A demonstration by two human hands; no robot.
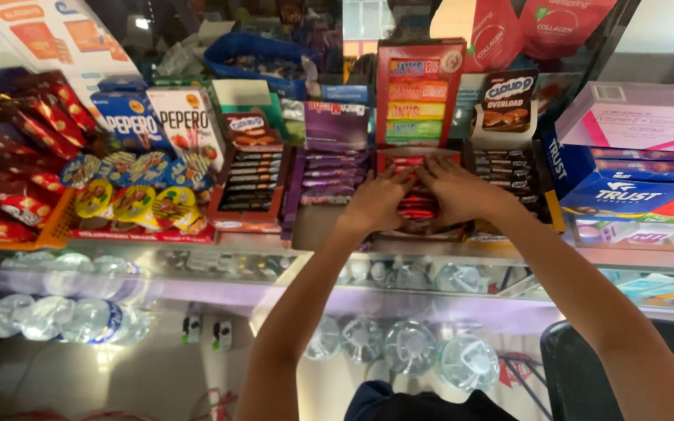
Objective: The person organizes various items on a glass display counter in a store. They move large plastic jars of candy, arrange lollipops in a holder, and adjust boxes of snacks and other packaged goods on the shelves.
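Observation:
My left hand (pixel 378 201) and my right hand (pixel 454 189) rest side by side on a stack of red wrapped bars (pixel 417 208) inside an open red display box (pixel 420 93) at the middle of a glass counter. The fingers of both hands press on the top bars, thumbs nearly touching. A purple box of bars (pixel 331 175) stands just left of my left hand. A dark box of bars (pixel 509 168) stands just right of my right hand.
Round yellow snack cups (pixel 136 204) and red packets (pixel 29 129) fill the left side. Blue and pink boxes (pixel 637 187) are stacked at the right. Water bottles (pixel 407 343) lie on the shelves under the glass top (pixel 274 261). A dark chair (pixel 579 362) stands at the lower right.

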